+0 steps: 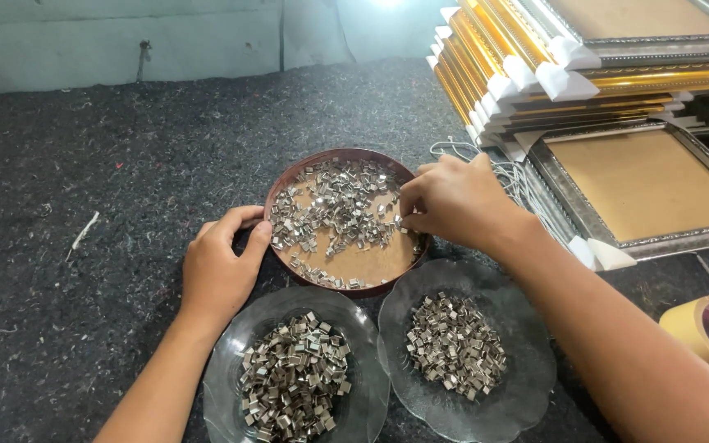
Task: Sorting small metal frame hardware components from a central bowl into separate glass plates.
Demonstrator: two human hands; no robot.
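While left hand [221, 267] rests open against the round tin [282, 190], right hand [451, 201] pinches, seemingly, one metal clip [401, 220] inside.

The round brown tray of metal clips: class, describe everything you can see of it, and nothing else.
The round brown tray is shallow, with a low dark reddish rim and a tan floor that looks like board. It lies flat on the dark felt-like table, above two clear glass dishes. Small shiny metal clips lie loose in it, thick toward the top and left, with bare floor at the lower right. The left hand rests against its left rim; the right hand reaches over its right side, fingertips among the clips.
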